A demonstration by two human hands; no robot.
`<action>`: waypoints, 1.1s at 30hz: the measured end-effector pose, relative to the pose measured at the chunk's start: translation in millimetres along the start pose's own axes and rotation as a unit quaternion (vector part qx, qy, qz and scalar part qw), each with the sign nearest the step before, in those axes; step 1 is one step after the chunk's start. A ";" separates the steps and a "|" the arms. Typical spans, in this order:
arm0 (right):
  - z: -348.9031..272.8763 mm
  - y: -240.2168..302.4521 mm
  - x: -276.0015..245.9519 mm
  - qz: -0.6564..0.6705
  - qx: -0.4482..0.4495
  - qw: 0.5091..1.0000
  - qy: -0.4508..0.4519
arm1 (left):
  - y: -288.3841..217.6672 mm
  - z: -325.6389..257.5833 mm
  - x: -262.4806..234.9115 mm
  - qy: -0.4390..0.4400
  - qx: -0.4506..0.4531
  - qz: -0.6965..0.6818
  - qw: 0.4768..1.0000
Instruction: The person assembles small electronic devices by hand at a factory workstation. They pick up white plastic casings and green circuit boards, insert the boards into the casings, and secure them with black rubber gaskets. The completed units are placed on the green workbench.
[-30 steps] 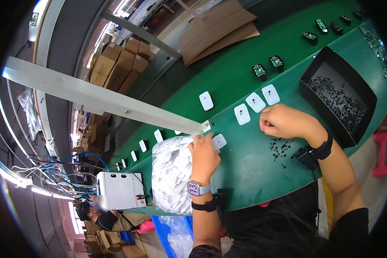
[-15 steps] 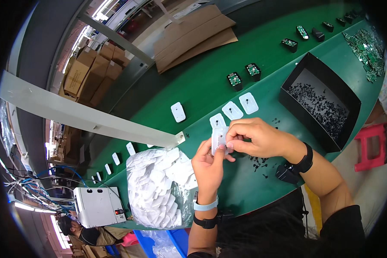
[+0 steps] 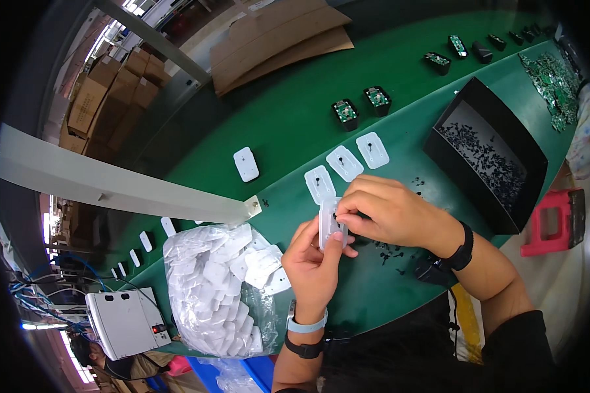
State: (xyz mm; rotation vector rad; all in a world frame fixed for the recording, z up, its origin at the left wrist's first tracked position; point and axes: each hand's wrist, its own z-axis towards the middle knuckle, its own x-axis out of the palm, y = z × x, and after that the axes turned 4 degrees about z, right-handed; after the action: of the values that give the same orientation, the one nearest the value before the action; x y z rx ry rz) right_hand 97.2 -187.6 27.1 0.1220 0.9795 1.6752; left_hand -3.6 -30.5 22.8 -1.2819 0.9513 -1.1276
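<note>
My left hand [image 3: 314,259] holds a small white plastic cover [image 3: 329,224] upright over the green conveyor belt [image 3: 288,124]. My right hand [image 3: 390,211] pinches something small and dark against the cover's right side; what it is stays hidden under the fingers. Three white covers [image 3: 347,162] lie in a row on the belt just beyond my hands, each with a dark piece at its middle. A clear plastic bag [image 3: 219,288] full of white covers sits left of my left wrist. Small black parts [image 3: 390,249] lie scattered on the belt under my right wrist.
A black tray [image 3: 439,141] with small dark screws stands at the right. One more white cover [image 3: 246,164] and several dark modules [image 3: 360,105] ride further along the belt. Cardboard sheets [image 3: 275,36], stacked boxes [image 3: 105,98], a white device [image 3: 126,322], a red stool [image 3: 554,216].
My left hand took a white cover from beside the bag and raised it; my right hand came left from the row of covers and now works on it. The view also shifted.
</note>
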 end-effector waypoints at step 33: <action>2.9 7.5 -13.9 0.240 0.322 0.912 0.087 | 3.8 -0.5 -11.8 0.018 -0.140 -0.025 0.990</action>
State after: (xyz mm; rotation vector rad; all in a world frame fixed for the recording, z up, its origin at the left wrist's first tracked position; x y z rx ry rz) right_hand 98.1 -197.9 39.4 0.7121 1.7208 1.7467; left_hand -6.3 -19.4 18.2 -1.5222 1.1398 -1.0852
